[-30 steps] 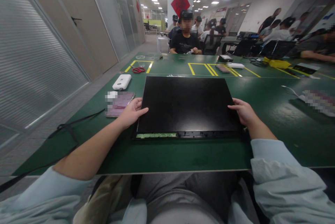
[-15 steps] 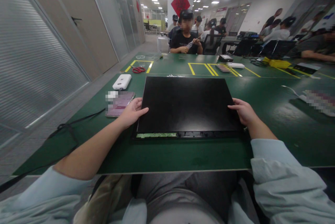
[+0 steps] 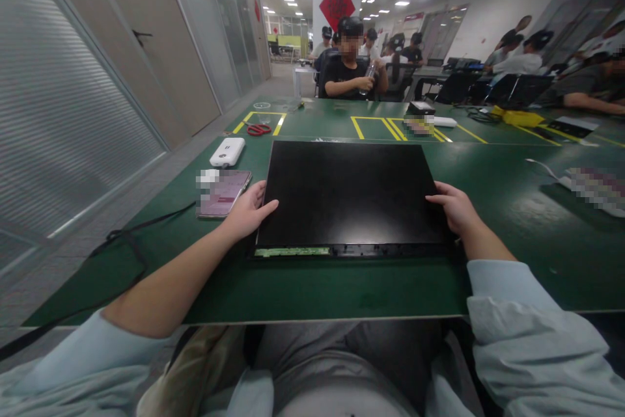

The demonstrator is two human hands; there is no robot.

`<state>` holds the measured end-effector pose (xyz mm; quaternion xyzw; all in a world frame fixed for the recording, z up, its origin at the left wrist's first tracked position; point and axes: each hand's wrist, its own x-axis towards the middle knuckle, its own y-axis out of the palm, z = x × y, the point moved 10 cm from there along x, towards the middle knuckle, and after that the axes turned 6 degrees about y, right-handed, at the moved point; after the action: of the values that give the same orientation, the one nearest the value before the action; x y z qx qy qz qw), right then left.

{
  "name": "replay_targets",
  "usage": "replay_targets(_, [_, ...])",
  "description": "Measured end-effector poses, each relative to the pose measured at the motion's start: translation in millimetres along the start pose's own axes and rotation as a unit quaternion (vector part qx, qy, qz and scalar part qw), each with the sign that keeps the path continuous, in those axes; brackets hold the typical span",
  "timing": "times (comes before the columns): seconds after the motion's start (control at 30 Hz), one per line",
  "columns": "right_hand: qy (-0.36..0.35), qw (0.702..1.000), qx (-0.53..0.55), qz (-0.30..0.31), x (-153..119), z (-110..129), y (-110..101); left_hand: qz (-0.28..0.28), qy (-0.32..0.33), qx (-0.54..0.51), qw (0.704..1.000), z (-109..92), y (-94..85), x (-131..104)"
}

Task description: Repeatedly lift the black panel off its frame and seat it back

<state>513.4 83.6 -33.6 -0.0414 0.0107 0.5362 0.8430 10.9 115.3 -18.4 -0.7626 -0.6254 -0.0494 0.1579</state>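
A black flat display panel (image 3: 346,192) lies before me on the green table, face up. Along its near edge run a green circuit board strip (image 3: 293,252) and a black frame strip (image 3: 385,250). My left hand (image 3: 251,209) grips the panel's left edge, thumb on top of the screen and fingers at the side. At the right edge, my right hand (image 3: 452,207) holds the panel the same way, its thumb over the face. The fingertips under the edges are hidden. A phone (image 3: 227,192) lies just beyond my left hand.
Left of the panel are a white power bank (image 3: 227,152) and a black strap (image 3: 146,227). Red-handled scissors (image 3: 258,129) lie farther back. A white device with a cable (image 3: 593,189) sits at right. Across the green table (image 3: 512,209) a person holds a clear bottle (image 3: 368,77).
The panel's far edge is very slightly higher in view; my hands keep the same grip. The person across the table has raised the bottle and tilted it more upright.
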Motion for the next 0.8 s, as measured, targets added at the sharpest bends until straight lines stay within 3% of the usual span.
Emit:
replay_targets(0.2, [0.004,1.0,-0.007,-0.014,-0.6,-1.1,-2.8,-0.015,0.04,0.267,0.963,-7.7,-15.4,0.1])
replay_targets(0.5, [0.016,1.0,-0.025,-0.002,2.2,-5.0,-1.6,0.043,0.06,0.42,0.904,-2.8,-4.2,2.5])
replay_targets(0.8, [0.015,0.998,-0.062,0.002,1.5,-1.8,-0.3,0.081,0.036,0.489,0.868,-0.3,4.4,1.7])
